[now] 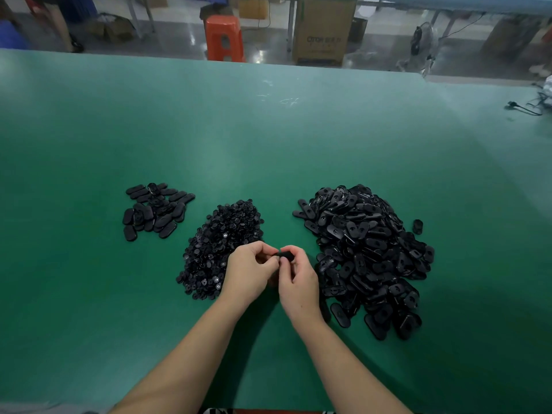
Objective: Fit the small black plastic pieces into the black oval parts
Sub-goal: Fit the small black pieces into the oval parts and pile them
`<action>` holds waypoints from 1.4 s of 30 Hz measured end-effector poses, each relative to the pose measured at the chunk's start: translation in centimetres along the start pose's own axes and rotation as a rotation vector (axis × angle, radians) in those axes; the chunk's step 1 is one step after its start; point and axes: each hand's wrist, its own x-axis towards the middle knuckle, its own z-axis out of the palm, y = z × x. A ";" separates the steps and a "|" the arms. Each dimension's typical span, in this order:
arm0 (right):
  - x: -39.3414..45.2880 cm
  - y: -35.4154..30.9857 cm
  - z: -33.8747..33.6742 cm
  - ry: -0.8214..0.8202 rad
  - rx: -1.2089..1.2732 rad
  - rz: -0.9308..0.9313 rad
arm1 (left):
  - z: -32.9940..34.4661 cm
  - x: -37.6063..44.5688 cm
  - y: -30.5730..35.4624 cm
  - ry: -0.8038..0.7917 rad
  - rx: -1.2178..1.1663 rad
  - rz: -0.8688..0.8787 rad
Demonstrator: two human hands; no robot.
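My left hand (249, 271) and my right hand (298, 279) meet above the green table (268, 138), fingers curled around one black oval part (285, 254) held between them. A small piece in the left fingers cannot be made out. A heap of small black plastic pieces (221, 246) lies just left of my hands. A large heap of black oval parts (367, 258) lies to the right. A smaller group of oval parts (155, 210) lies at the left.
One stray oval part (417, 226) lies right of the big heap. A black cable (525, 107) rests at the table's far right. Beyond the far edge stand an orange stool (224, 37) and a cardboard box (324, 31).
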 end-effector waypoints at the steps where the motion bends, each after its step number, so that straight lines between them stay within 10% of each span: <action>1: 0.0 0.0 0.0 -0.006 -0.003 -0.006 | 0.0 0.0 -0.1 0.000 0.003 0.004; 33: 0.0 0.4 0.1 0.050 0.040 -0.066 | -0.4 0.5 -0.4 -0.010 0.283 0.196; 42: -0.1 0.1 0.3 -0.008 0.156 -0.016 | -7.3 3.1 -2.9 0.326 0.063 0.009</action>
